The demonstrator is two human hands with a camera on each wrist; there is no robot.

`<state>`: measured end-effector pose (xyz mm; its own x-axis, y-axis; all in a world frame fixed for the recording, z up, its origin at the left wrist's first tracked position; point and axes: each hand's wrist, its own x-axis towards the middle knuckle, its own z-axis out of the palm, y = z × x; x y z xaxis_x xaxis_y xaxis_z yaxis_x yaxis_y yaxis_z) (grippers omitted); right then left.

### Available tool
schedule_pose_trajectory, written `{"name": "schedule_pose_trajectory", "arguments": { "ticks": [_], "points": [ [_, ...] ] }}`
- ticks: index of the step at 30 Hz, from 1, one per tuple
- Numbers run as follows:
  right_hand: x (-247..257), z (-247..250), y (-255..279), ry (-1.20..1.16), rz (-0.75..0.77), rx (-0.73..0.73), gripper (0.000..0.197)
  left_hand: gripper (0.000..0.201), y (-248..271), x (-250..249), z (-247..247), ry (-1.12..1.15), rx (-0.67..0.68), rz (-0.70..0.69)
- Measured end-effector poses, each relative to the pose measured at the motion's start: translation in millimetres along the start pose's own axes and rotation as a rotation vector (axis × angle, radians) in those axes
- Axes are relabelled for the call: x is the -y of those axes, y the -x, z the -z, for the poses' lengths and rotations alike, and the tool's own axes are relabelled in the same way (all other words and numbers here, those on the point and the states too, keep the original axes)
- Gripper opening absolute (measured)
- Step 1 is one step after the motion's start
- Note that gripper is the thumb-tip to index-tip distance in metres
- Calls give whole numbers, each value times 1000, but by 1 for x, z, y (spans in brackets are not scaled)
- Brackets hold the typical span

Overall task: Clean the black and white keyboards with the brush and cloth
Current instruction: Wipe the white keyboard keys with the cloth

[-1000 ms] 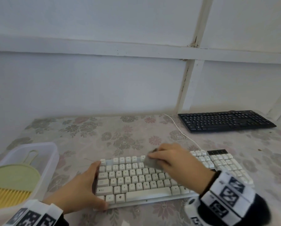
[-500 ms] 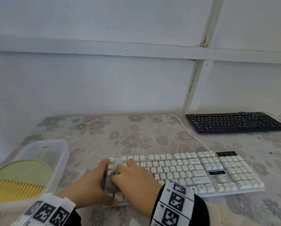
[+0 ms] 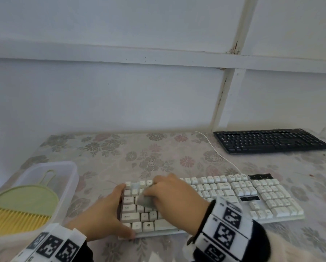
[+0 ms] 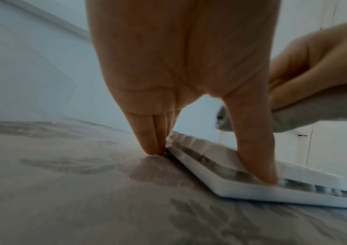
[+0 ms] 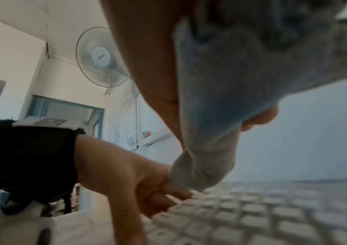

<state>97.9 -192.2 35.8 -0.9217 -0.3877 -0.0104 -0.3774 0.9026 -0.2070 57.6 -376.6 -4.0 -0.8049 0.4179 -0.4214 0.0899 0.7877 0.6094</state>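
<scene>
The white keyboard (image 3: 252, 197) lies across the near middle of the floral table. My left hand (image 3: 109, 212) braces its left end, straight fingers against the side edge and thumb on the front corner. In the left wrist view the left hand (image 4: 179, 66) points its fingertips down at the table beside the white keyboard (image 4: 242, 190). My right hand (image 3: 175, 197) grips a bunched grey cloth (image 3: 145, 200) and presses it on the keys near the left end. The cloth (image 5: 231, 82) fills the right wrist view above the keys (image 5: 252, 215). The black keyboard (image 3: 269, 140) lies at the far right.
A clear plastic box (image 3: 71, 167) at the near left holds the green brush with yellow bristles (image 3: 22, 205). A white cable (image 3: 217, 154) runs from the white keyboard to the wall. A wall fan (image 5: 103, 56) shows in the right wrist view.
My right hand has swept the cloth from the middle of the white keyboard to its left end. The left hand has stayed on the keyboard's left end.
</scene>
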Motion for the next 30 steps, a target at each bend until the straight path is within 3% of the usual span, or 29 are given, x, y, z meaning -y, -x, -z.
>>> {"name": "schedule_pose_trajectory", "arguments": {
  "ticks": [7,16,23,26,30],
  "points": [
    [38,-15,-19,67,85,126,27,108,-1,-4,0,-66,-16,-17],
    [-28,-10,23,19,18,57,31,118,1,-1,-1,-6,-8,-9],
    [-63,6,33,30,-203,73,25,111,3,-4,0,-8,-21,-15],
    [-58,5,32,-53,-100,-26,30,113,3,-3,0,-5,-12,-14],
    [-59,-16,37,-16,-50,26,38,118,2,-2,0,-2,-4,-8]
  ]
}}
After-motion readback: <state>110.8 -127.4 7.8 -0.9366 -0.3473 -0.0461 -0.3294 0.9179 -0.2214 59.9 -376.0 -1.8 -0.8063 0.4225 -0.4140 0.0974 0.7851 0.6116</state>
